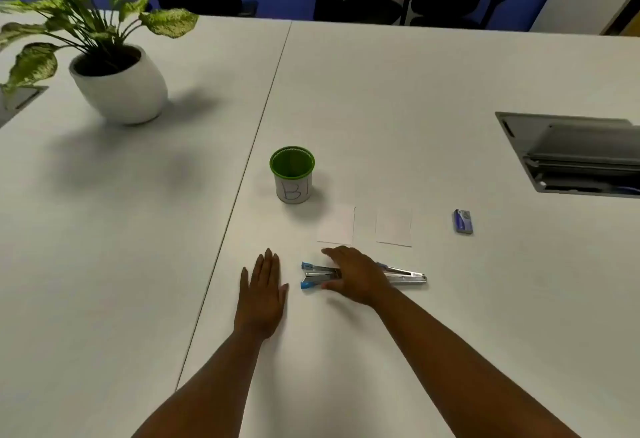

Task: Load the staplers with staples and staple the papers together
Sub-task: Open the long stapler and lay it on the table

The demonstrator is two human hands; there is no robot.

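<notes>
Near the front edge of the white table [450, 84], the stapler [405, 277] lies swung open with its long axis running left to right, blue-tipped ends pointing left. Over its middle the right hand [356, 276] rests with fingers spread, not visibly clasped round it, so this hand is plainly nearer. Just to the left, apart from it, the left hand [263, 295] lies flat on the table. Beyond sit two papers [336, 226], then the staple box [463, 221] well to the right.
</notes>
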